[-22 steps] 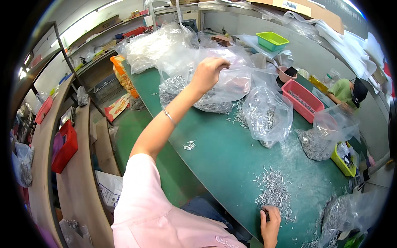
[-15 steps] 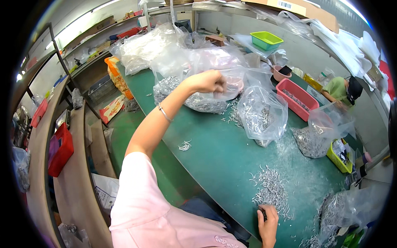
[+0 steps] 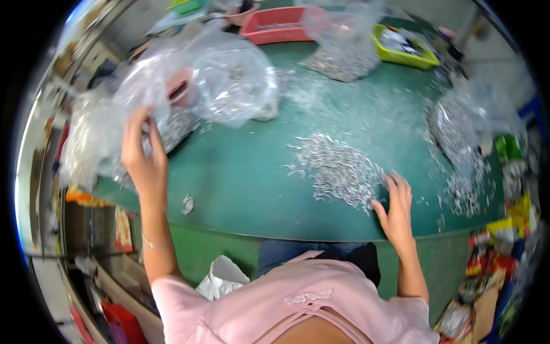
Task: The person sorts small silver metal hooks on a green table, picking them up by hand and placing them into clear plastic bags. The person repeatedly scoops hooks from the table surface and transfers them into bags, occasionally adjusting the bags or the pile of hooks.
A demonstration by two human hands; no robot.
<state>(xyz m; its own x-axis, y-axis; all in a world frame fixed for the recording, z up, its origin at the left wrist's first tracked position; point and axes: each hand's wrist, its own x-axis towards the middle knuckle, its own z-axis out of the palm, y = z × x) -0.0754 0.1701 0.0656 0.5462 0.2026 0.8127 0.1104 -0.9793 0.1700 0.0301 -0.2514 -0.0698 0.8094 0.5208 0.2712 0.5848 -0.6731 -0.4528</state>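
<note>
The left hand (image 3: 143, 157) pinches a clear bag (image 3: 109, 132) at the worktop's (image 3: 240, 183) left edge; the right hand (image 3: 394, 206), fingers spread, rests on the parts pile (image 3: 338, 172).

Small-parts workshop, green worktable (image 3: 240, 183), bagged metal pieces (image 3: 240, 86), sorting trays (image 3: 275, 31)

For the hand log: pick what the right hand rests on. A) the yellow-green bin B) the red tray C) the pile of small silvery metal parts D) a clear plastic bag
C: the right hand lies spread at the edge of the pile of small silvery metal parts on the green table.
</note>
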